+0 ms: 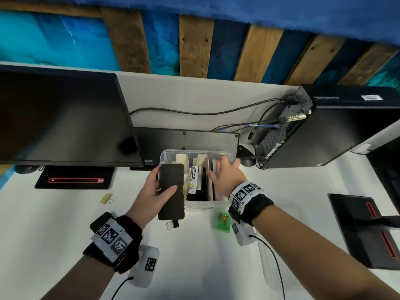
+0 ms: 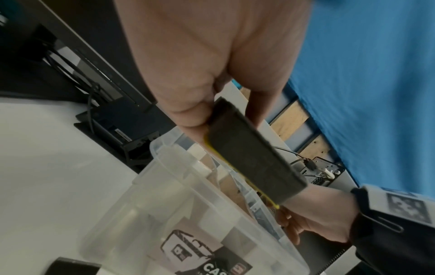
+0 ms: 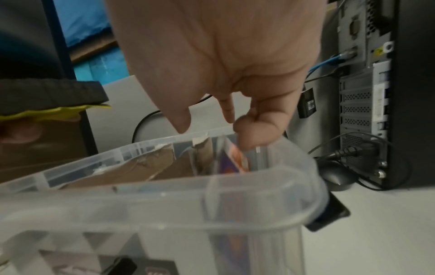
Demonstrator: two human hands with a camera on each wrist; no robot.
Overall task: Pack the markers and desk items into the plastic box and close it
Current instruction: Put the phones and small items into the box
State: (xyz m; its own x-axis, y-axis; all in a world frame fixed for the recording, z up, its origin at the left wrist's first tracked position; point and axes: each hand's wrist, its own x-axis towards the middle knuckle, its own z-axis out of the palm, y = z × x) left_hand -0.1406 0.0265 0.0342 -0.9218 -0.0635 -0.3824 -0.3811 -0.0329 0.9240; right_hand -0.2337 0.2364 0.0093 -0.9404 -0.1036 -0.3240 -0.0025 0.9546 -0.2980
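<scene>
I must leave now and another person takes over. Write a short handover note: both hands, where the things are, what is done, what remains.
Left hand: grips the dark eraser above the left end of the plastic box.
Right hand: fingers reach into the box's right side; whether they grip anything cannot be told.
Done: markers and cardboard dividers are in the open box.
Left: eraser in; the green case, black binder clip and gold clip lie on the desk. No lid is identifiable.
</scene>
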